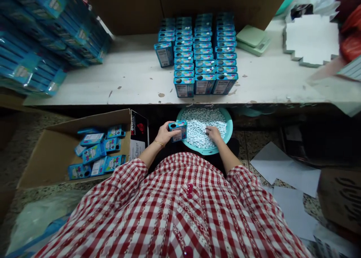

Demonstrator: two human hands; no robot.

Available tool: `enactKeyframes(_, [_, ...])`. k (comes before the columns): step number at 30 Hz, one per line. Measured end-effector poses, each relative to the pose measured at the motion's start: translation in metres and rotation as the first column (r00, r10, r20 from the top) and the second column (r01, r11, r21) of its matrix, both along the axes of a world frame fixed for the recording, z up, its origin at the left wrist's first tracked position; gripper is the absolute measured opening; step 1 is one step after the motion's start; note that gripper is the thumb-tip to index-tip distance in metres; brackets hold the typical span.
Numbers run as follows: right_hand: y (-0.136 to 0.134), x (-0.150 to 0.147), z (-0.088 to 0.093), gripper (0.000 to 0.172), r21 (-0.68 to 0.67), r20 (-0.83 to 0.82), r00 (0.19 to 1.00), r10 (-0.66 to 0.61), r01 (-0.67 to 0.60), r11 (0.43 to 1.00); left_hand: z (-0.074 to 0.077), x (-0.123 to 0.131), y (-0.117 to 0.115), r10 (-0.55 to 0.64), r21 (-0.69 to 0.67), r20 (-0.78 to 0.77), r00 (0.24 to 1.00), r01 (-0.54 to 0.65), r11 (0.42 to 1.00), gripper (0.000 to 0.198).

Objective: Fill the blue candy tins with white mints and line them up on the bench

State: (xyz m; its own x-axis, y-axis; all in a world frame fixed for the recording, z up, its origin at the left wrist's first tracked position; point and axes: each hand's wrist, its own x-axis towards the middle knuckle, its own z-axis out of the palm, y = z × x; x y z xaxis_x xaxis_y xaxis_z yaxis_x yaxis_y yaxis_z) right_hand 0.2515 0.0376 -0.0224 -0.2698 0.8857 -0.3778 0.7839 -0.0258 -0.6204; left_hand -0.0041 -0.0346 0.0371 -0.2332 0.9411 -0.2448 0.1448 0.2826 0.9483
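My left hand (166, 134) grips a small blue box (178, 130) with a dark round spot on its top, thumb across the printed face. The box is upright at the left rim of a turquoise basin (229, 132). Small white pellets (194, 132) fill the basin. My right hand (214, 134) reaches in among them, its fingers bent and drawn together at the surface. Whatever those fingertips hold is too small to make out.
Rows of blue boxes (204, 62) stand on the white table (126, 77), several with white pellets on top. A green scale (252, 40) is beside them. Wrapped packs (53, 32) are stacked left. A carton (56, 137) with loose blue boxes lies left of me.
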Motion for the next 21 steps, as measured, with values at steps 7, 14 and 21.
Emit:
enactKeyframes(7, [0.011,0.031,0.045,0.028,0.001,-0.131,0.991,0.027,-0.027,1.0,0.01,0.012,0.022,-0.099,0.092,-0.202,0.974,0.12,0.989,0.043])
enactKeyframes(14, [0.024,0.038,0.11,0.022,0.049,-0.142,0.978,0.153,-0.148,0.988,0.013,0.047,0.043,-0.239,0.026,-0.486,0.841,0.287,0.958,0.038])
enactKeyframes(21, [0.026,0.002,0.165,0.032,0.01,0.424,0.838,0.344,-0.384,0.923,0.017,0.065,0.045,-0.344,-0.039,-0.619,0.706,0.41,0.911,0.039])
